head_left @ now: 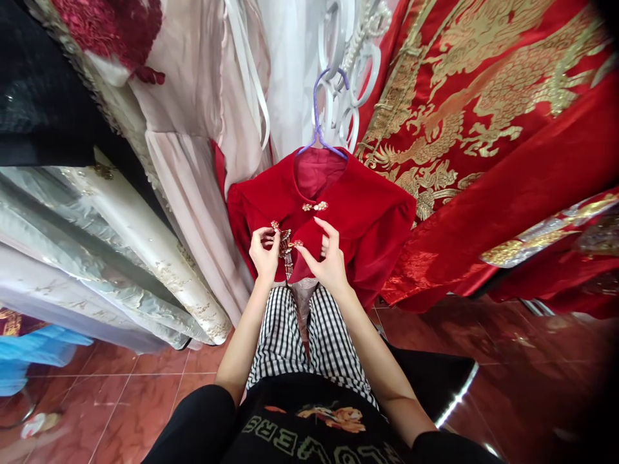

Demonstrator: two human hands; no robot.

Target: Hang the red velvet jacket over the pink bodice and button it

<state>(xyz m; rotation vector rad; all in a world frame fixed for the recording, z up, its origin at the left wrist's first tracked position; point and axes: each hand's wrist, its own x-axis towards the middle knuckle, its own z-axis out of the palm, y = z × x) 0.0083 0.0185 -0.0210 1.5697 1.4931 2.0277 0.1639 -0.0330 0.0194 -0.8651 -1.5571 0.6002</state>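
A red velvet jacket (382, 206) with a stand collar hangs on a purple hanger (317, 116) in front of me. Its collar fastener (315, 206), gold and beaded, is done up. Lower down, the front edges part over a beaded, fringed ornament (286, 246). My left hand (265, 252) is closed, pinching a beaded button (275, 225) on the left front edge. At the opposite edge, the thumb of my right hand (331, 259) touches the matching fastener (296, 244). That hand's index finger stretches up over the velvet, apart from the thumb; its other fingers are bent.
Pale gowns (188, 167) crowd the left side. Red garments with gold dragon embroidery (483, 84) hang at right. White ring-shaped metalwork (333, 38) stands behind the hanger. A black shiny-edged object (425, 374) rests low at right, over red floor tiles (145, 399).
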